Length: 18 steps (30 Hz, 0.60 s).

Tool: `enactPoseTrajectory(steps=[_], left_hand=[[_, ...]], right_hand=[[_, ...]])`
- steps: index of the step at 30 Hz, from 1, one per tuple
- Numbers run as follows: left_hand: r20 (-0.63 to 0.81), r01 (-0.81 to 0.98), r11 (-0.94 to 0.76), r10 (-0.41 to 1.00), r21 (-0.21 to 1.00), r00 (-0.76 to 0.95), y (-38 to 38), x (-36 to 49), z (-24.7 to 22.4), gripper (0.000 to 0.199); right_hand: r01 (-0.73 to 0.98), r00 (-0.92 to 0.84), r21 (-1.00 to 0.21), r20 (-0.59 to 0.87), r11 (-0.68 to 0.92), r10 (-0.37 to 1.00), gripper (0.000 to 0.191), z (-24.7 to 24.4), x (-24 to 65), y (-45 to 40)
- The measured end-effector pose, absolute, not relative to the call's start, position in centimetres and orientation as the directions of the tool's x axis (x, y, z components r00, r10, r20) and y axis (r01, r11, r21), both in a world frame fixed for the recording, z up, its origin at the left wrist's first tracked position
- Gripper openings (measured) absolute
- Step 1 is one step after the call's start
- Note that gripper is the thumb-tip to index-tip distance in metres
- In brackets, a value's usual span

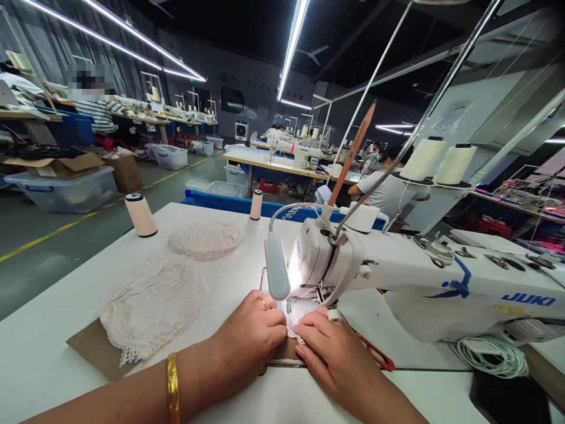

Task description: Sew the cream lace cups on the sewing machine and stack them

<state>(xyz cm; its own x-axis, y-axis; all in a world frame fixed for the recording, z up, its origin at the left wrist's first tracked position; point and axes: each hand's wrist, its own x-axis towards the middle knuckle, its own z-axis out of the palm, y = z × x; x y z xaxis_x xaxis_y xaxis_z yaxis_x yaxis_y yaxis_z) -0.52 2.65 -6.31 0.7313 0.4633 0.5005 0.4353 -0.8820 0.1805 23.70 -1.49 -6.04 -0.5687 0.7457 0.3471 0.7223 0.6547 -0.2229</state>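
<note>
**Inspector:** Factory floor is running under long ceiling strip lights, with rows of sewing benches and people sitting at work at 10 and 12 o'clock. What is occupying the near white worktable (53, 347)?

**Assistant:** Sitting at 3 o'clock of centre is a white industrial sewing machine (424, 282), its small lamp (276, 268) shining on the needle area. Directly beneath the needle is lying a small piece of cream openwork lace (295, 312).

**Inspector:** Hands?

**Assistant:** The left hand (247, 341), wearing a ring and a gold bangle, is pressing down at 9 o'clock of the lace, fingers curled and nearly closed with the tips bearing on the cloth edge. The right hand (339, 353) is lying flat at 5 o'clock of it, fingers extended and close together, pinning rather than pinching. Neither is gripping anything outright, as far as I can tell.

**Inspector:** Handling?

**Assistant:** I am judging the lace to be very light, limp and easy to snag or stretch; it is best held by flat fingertip pressure at its edges on either side of the needle.

**Inspector:** Surroundings?

**Assistant:** Two stacks of round cream lace pieces (152, 306) are resting at 9 and 11 o'clock, the nearer one on a brown card. A cream thread cone (140, 215) is standing at 10 o'clock, and orange-handled scissors (375, 353) are lying just beside the right hand.
</note>
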Motion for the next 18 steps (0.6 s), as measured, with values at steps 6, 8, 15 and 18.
enactPoseTrajectory(steps=[6,8,15,18], left_hand=[[0.514,0.444,-0.883,0.454,0.151,0.728,3.3,-0.4,-6.3,0.017],[0.516,0.461,-0.878,0.458,0.131,0.724,3.5,-0.3,-6.2,0.02],[0.539,0.515,-0.852,0.478,0.094,0.693,4.0,0.3,-5.2,0.027],[0.52,0.531,-0.838,0.511,0.125,0.685,4.0,0.2,-5.0,0.029]], right_hand=[[0.733,-0.564,-0.215,0.337,0.645,0.754,0.016,-6.3,23.7,-1.0],[0.749,-0.559,-0.199,0.323,0.632,0.764,0.018,-6.3,23.6,-0.8],[0.795,-0.512,-0.196,0.291,0.574,0.809,0.024,-6.4,23.5,-0.3],[0.807,-0.489,-0.198,0.304,0.556,0.818,0.025,-6.5,23.5,-0.2]])
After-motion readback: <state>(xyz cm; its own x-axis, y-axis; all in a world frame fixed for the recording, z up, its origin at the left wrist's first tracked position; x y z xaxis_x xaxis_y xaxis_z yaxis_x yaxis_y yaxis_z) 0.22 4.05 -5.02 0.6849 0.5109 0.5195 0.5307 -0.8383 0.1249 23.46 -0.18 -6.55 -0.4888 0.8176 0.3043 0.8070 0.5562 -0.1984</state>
